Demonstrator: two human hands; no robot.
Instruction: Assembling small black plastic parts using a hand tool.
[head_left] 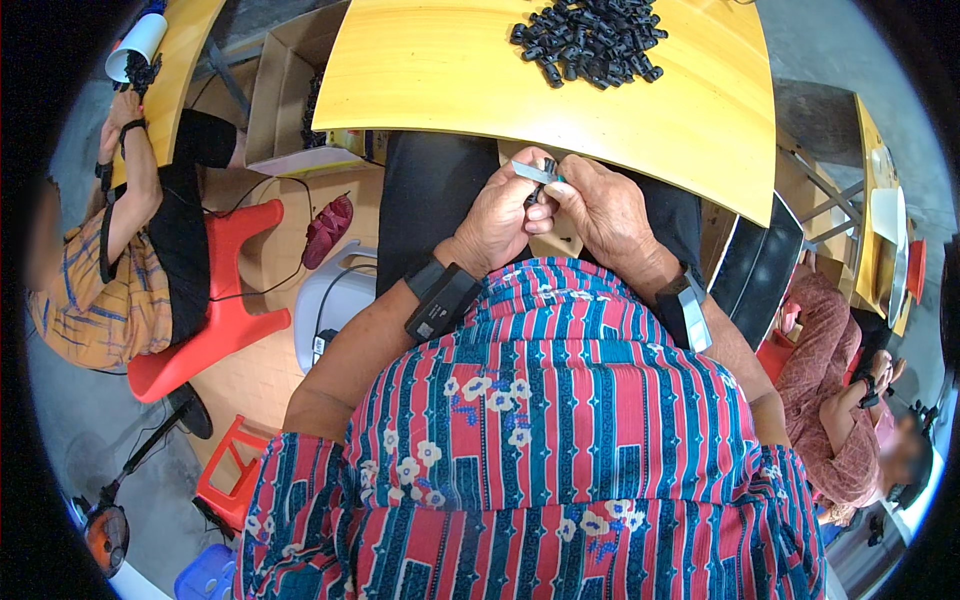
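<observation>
Both my hands meet just in front of the yellow table's near edge, above my lap. The fingers of my left hand [497,215] are closed round a small black plastic part [534,198], mostly hidden by the fingers. In my right hand [607,211] is a small knife; its flat grey blade [536,173] points left across the black part and the left fingertips. The knife's handle is largely covered by my right fingers. On the table, beyond my hands, lies a heap of similar small black plastic parts [592,40].
The yellow table [430,70] spans the space ahead. An open cardboard box [283,85] stands to its left. Red stools [235,270], a pale stool [335,305] and a sandal [326,230] are on the floor at left. Other people sit on both sides.
</observation>
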